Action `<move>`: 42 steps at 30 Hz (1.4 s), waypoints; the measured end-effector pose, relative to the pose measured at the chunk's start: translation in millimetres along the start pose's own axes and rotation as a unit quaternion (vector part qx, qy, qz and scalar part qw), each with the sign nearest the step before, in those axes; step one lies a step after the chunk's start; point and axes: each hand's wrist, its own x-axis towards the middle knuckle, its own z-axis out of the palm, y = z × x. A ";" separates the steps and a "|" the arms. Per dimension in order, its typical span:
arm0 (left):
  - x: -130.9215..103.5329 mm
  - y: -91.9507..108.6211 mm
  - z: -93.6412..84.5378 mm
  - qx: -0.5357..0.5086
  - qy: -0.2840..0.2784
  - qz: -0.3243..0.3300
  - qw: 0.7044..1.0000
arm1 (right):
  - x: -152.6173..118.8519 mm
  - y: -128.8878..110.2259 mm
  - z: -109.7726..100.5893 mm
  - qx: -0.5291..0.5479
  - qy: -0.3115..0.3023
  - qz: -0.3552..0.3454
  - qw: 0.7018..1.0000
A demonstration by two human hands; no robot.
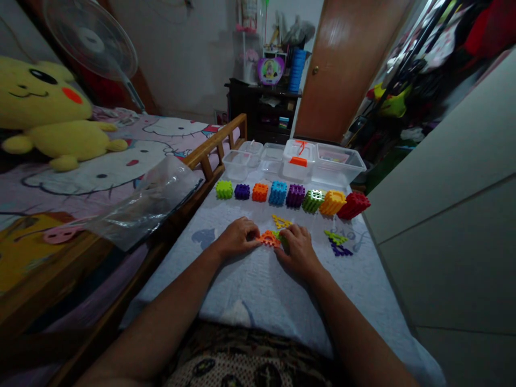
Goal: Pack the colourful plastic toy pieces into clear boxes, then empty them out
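An orange notched piece (269,238) lies between my hands on the cloth-covered table (258,290). My left hand (241,236) pinches its left end, fingers closed. On the other side, my right hand (297,248) has its fingers closed around a light green piece (279,235) that touches the orange one; the fingers partly hide it. Just beyond them lies a yellow triangular piece (281,221). To the right, a yellow-green triangle (335,237) rests beside a dark blue triangle (341,248).
Several coloured stacks stand in a row beyond my hands, from a lime stack (224,190) to a red stack (353,205). Behind them are clear plastic boxes (338,166). A wooden bed rail (217,145) borders the left, a pale cabinet (451,161) the right.
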 end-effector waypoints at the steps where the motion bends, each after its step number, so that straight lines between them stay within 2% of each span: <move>1: -0.2 -0.1 0.0 0.000 0.001 0.000 1.000 | 0.6 -0.4 0.3 -0.005 0.001 0.006 1.000; 7: -1.3 0.2 -1.3 0.003 0.004 -0.005 1.000 | 0.9 2.6 1.8 -0.019 0.019 0.025 0.999; 12: -0.4 0.4 -1.9 0.016 0.003 -0.010 1.000 | 2.0 1.0 4.7 0.010 0.033 0.004 0.999; 25: -2.6 -3.7 -2.1 0.026 -0.020 0.013 0.999 | 7.0 0.0 11.4 0.004 0.029 -0.001 1.000; 38: -4.1 0.8 -2.7 0.016 0.006 0.007 1.000 | 10.3 0.5 12.5 0.022 0.030 -0.013 0.999; 42: -4.6 1.1 -7.9 0.013 0.006 0.003 1.000 | 12.6 -1.9 12.3 0.023 0.028 -0.009 0.999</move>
